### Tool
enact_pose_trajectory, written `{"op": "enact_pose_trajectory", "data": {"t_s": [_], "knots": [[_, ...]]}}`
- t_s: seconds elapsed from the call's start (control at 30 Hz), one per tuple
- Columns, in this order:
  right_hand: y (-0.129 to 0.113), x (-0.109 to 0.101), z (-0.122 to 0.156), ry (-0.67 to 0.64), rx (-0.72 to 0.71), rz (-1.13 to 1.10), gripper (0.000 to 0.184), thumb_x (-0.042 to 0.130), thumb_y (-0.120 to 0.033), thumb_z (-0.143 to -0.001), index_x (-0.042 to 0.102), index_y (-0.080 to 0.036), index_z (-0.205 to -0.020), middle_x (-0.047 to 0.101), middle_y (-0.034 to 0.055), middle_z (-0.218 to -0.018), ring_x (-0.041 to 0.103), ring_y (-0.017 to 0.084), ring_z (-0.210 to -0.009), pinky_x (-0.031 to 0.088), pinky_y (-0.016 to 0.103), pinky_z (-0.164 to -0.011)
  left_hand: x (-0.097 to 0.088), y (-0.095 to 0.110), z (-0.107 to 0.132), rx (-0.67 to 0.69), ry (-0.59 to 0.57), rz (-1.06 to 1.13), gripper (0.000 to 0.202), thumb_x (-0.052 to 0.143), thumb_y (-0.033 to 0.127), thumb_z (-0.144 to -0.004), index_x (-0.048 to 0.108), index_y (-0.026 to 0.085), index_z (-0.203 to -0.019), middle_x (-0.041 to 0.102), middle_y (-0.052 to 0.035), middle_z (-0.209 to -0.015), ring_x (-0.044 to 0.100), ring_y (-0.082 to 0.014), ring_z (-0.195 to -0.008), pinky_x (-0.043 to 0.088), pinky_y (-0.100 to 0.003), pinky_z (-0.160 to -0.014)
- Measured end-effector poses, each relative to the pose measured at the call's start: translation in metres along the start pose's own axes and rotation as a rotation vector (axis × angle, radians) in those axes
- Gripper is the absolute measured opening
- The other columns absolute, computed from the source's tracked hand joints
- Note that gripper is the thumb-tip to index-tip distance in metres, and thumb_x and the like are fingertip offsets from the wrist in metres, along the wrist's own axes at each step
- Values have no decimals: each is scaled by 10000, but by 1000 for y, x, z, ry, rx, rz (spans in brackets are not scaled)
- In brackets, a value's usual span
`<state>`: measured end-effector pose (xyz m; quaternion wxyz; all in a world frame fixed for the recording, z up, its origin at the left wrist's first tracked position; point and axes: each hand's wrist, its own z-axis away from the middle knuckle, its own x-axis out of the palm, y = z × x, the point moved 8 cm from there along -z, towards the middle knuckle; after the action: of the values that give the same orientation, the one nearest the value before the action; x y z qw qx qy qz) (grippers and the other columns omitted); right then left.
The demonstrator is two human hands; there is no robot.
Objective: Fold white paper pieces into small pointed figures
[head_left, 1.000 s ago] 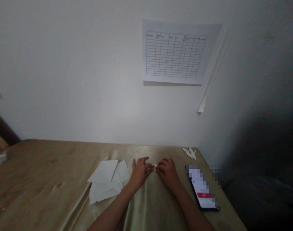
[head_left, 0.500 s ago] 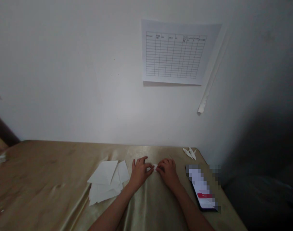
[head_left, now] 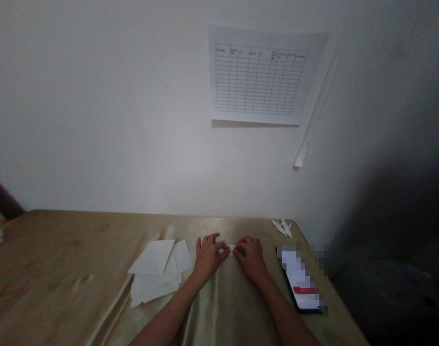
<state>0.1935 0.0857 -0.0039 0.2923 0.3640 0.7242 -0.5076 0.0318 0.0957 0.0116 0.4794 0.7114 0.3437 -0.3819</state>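
A small piece of white paper [head_left: 231, 250] sits between my two hands, low over the cloth-covered table. My left hand [head_left: 209, 254] pinches its left end between thumb and index finger, the other fingers lifted. Its right end is pinched by the fingertips of my right hand [head_left: 250, 254]. Most of the piece is hidden by the fingers, so its folds cannot be made out. Left of my left forearm lies a loose pile of white paper sheets [head_left: 152, 257]. Several small folded paper pieces [head_left: 282, 228] with pointed ends lie at the table's back right corner.
A phone [head_left: 300, 281] with a lit, partly blurred screen lies right of my right forearm. The tan, shiny cloth [head_left: 71, 269] has creases. Behind the table rises a white wall with a printed table sheet [head_left: 259, 77] on it. A dark area lies beyond the right edge.
The view has shifted slightly, so everything sits a little further left. Both hands keep pinching the small paper, with only slight finger movement.
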Motion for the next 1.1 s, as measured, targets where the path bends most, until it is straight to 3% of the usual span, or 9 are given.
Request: {"op": "enact_pose_trajectory", "data": {"t_s": [1.1], "knots": [[0,-1,-4,39,170,45,79,714,-312,-813,752,-245,-797,687,52,-1029,559,236,-1086,274,380,-1100,-2,1,-2,-29,9,-36,134,714,337,-837,770,373,-954,623,0,-1376,510,-282,-1303,220,-622,-1168]]}}
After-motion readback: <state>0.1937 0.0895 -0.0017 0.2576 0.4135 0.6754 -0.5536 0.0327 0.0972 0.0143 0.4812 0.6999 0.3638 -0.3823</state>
